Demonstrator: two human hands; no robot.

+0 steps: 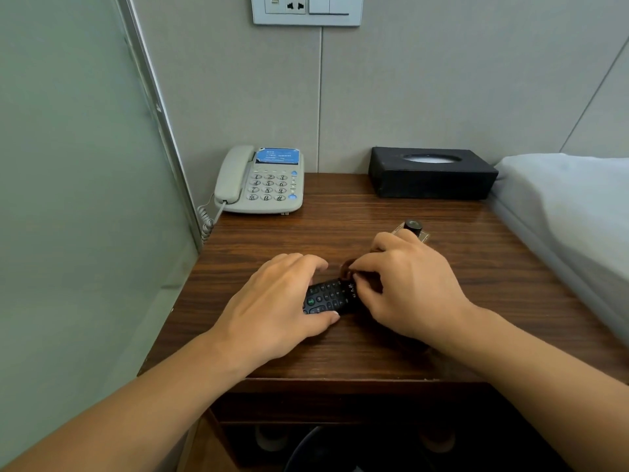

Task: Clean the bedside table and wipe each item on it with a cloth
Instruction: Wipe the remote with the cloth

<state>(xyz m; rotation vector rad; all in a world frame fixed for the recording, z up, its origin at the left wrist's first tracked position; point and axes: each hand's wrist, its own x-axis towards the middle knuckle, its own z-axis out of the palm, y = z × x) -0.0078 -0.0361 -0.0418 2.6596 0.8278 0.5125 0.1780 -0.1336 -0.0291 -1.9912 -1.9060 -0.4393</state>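
Head view: nearest to us, our two bare forearms reach in over the front edge of the wooden surface. Our left hand lies over the left end of a black remote control, fingers curved over its far side and thumb along its near edge, holding it flat on the surface. Our right hand is curled tight around a small dark brown cloth, pinching it against the remote's right end; most of the cloth is hidden under the fingers. Just beyond the right hand, a small dark round-topped object stands on a pale card. Further back, a grey telephone sits at the far left corner and a black tissue box at the far right, against the wall. A white bed edges the right side.
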